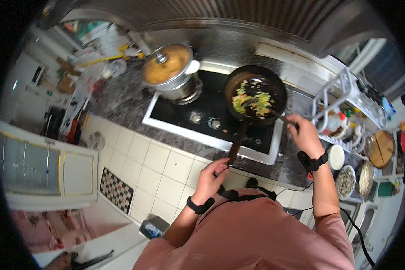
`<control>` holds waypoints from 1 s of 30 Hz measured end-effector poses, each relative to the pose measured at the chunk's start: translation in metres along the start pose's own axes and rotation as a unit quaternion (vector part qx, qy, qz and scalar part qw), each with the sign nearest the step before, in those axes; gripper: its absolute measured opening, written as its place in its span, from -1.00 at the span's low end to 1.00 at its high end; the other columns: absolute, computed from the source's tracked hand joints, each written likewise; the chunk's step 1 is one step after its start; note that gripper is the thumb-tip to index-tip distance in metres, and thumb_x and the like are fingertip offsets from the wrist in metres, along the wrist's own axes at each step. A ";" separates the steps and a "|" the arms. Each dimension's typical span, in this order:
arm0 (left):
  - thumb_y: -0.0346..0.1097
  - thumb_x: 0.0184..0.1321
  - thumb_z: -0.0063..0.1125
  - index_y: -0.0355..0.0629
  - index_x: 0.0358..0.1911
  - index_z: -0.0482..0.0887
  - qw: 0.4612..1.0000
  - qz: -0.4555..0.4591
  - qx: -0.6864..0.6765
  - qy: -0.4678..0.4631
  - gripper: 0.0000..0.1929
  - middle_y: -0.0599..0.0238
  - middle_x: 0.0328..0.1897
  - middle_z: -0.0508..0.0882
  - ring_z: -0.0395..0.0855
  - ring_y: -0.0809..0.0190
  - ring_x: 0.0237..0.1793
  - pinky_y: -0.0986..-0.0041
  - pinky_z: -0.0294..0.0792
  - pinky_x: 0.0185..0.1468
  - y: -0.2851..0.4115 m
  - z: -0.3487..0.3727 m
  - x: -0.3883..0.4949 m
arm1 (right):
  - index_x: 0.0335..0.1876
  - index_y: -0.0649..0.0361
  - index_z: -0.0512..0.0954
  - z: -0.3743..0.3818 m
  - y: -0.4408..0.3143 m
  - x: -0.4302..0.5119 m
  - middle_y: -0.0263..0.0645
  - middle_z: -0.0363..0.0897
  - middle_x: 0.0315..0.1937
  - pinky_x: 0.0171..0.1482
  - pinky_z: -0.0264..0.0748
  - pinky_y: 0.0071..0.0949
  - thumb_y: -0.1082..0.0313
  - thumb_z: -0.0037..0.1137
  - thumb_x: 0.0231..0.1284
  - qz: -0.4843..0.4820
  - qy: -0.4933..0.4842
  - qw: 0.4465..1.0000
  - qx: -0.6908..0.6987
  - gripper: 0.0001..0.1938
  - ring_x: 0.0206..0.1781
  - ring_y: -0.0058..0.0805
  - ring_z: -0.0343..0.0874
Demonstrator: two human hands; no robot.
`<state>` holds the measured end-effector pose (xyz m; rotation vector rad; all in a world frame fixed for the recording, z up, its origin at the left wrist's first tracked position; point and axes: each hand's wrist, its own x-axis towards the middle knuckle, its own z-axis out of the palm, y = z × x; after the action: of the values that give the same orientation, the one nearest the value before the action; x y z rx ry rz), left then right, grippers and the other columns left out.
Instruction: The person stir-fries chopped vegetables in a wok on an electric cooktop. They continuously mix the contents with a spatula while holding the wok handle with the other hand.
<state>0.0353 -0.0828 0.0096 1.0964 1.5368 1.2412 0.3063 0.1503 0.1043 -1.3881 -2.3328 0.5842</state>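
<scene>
A dark wok sits on the right side of the black gas stove. Chopped green and reddish food lies in its middle. My left hand grips the end of the wok's long brown handle. In my right hand is the handle of a cooking spatula, which reaches over the wok's right rim. Its blade is down among the food and hard to make out.
A steel pot with a glass lid stands on the stove's left side. At the right are a white rack with jars, a white bowl, a bowl of greyish pieces and a round wooden board. A range hood hangs above.
</scene>
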 end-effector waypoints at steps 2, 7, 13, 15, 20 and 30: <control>-0.55 0.35 0.28 -0.21 0.24 0.69 1.000 0.017 -0.003 0.009 -0.61 0.32 -0.15 0.77 0.66 0.38 -0.13 0.52 0.51 0.07 0.002 0.000 -0.002 | 0.12 0.10 0.64 0.030 0.001 0.025 0.05 0.75 -0.06 0.06 0.62 0.01 0.32 0.20 0.38 0.006 0.033 0.999 0.036 -0.74 0.01 0.16 0.71; -0.59 0.32 0.28 -0.21 0.23 0.71 1.000 0.006 0.014 0.023 -0.59 0.35 -0.14 0.78 0.65 0.43 -0.17 0.56 0.51 0.03 0.002 0.002 -0.001 | 0.15 0.03 0.63 0.071 0.012 0.044 0.05 0.75 -0.08 -0.01 0.64 0.03 0.28 0.22 0.39 -0.071 0.052 0.996 0.025 -0.73 -0.05 0.15 0.72; -0.60 0.42 0.18 -0.27 0.28 0.65 0.999 -0.033 -0.023 0.017 -0.62 0.33 -0.08 0.75 0.72 0.42 -0.13 0.52 0.59 0.05 -0.001 0.004 -0.005 | 0.11 0.00 0.70 -0.010 0.053 0.009 -0.07 0.75 -0.07 -0.06 0.65 -0.12 0.38 0.24 0.31 -0.175 -0.048 0.980 -0.081 -0.72 -0.07 0.02 0.72; -0.59 0.43 0.18 -0.28 0.28 0.65 0.999 -0.039 -0.024 0.020 -0.63 0.33 -0.09 0.74 0.71 0.42 -0.13 0.52 0.60 0.04 -0.001 0.005 -0.003 | 0.10 0.04 0.70 -0.038 0.052 0.006 -0.07 0.75 -0.09 -0.07 0.65 -0.12 0.39 0.24 0.30 -0.172 -0.050 0.978 -0.110 -0.72 -0.09 0.02 0.72; -0.53 0.43 0.22 -0.25 0.24 0.68 0.998 -0.030 -0.027 0.039 -0.67 0.35 -0.17 0.77 0.73 0.44 -0.18 0.59 0.53 -0.05 0.000 0.006 -0.002 | 0.05 0.14 0.71 -0.093 0.028 -0.011 -0.05 0.79 -0.13 0.02 0.66 -0.09 0.36 0.23 0.30 -0.035 -0.053 0.997 -0.054 -0.75 -0.07 0.04 0.75; -0.52 0.43 0.22 -0.26 0.22 0.69 0.998 -0.038 -0.043 0.039 -0.67 0.34 -0.14 0.77 0.76 0.41 -0.15 0.57 0.55 0.00 -0.004 0.004 -0.005 | 0.10 0.15 0.60 0.014 0.042 0.037 0.15 0.74 -0.21 -0.01 0.62 0.12 0.25 0.09 0.43 0.042 0.105 0.993 -0.024 -0.74 -0.10 0.23 0.72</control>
<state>0.0399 -0.0869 0.0053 0.9344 1.5547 1.2990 0.3138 0.1991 0.0737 -1.4970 -2.1443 0.3853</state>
